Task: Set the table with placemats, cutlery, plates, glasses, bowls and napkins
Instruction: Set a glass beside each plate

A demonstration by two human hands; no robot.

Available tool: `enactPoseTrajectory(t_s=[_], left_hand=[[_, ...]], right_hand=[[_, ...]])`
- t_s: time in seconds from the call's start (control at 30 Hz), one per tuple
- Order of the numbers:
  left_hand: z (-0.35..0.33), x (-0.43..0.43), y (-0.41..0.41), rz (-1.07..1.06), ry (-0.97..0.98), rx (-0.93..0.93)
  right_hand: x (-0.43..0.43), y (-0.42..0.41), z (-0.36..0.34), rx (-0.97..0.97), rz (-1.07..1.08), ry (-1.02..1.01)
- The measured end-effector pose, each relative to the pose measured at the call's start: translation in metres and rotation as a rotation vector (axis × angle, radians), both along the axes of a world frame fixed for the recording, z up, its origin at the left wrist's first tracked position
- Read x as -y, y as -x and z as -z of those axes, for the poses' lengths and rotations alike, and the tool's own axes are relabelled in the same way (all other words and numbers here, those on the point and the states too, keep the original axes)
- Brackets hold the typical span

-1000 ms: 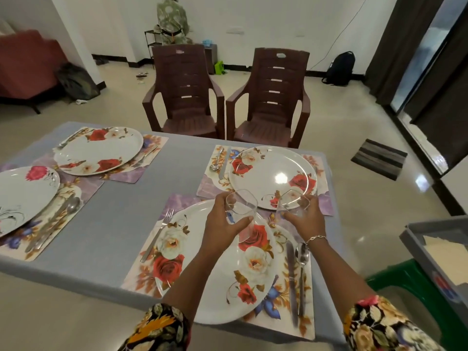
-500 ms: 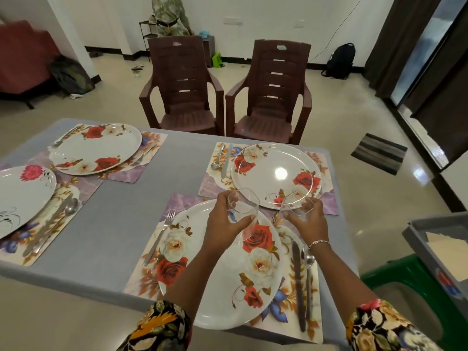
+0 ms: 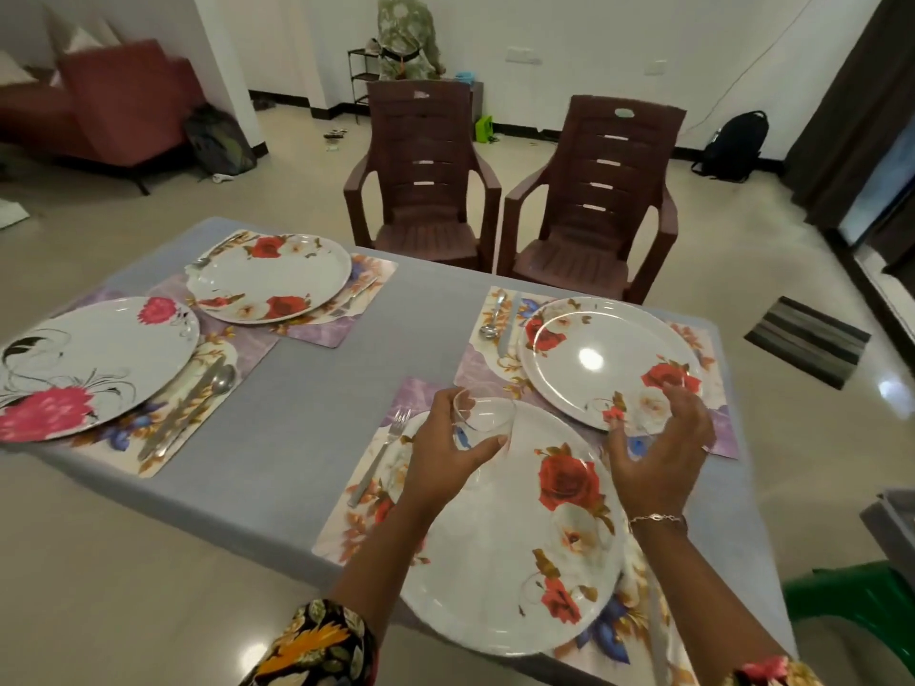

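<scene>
The left hand (image 3: 448, 458) grips a clear glass (image 3: 487, 418) over the far edge of the near plate (image 3: 505, 561), with fingers curled around it. The glass is tilted, its long axis running about left to right. The right hand (image 3: 658, 458) has its fingers spread and curved; what they touch I cannot tell

I can read no text, number or brand here. The plates (image 3: 495, 561) and placemats (image 3: 324, 334) carry only flower prints; the pale mark on the chair (image 3: 609, 180) at one o'clock is illegible.
</scene>
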State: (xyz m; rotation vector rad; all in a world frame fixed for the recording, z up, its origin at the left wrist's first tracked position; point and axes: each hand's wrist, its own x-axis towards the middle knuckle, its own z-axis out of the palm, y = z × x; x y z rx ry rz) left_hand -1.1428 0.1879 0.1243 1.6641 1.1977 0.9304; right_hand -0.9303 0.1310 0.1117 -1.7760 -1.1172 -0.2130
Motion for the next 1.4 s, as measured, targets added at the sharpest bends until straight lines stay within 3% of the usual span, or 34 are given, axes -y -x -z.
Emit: enactPoseTrajectory(t_s=[0.1, 0.27, 0.53, 0.7, 1.07, 1.23, 1.4], left_hand=[[-0.003, -0.008, 0.036, -0.015, 0.009, 0.041], [-0.008, -0.028, 0.120, -0.044, 0.022, 0.053], [-0.015, -0.063, 0.274, -0.186, -0.079, -0.017], [-0.019, -0.079, 0.344, -0.293, -0.086, -0.001], [-0.015, -0.143, 0.412, -0.285, -0.073, -0.013], [-0.014, -0.194, 0.427, -0.170, -0.056, -0.020], [-0.001, -0.236, 0.441, -0.057, -0.066, -0.213]], right_hand=[[-0.015, 0.037, -0.003, 0.012, -0.041, -0.012], [-0.044, 0.149, -0.005, -0.075, -0.308, 0.016], [-0.100, 0.348, 0.006, -0.203, -0.692, 0.228], [-0.126, 0.435, 0.002, -0.279, -0.816, 0.323], [-0.208, 0.521, 0.014, -0.385, -0.754, 0.293], [-0.253, 0.534, 0.017, -0.436, -0.666, 0.234], [-0.281, 0.521, 0.009, -0.470, -0.562, 0.243]])
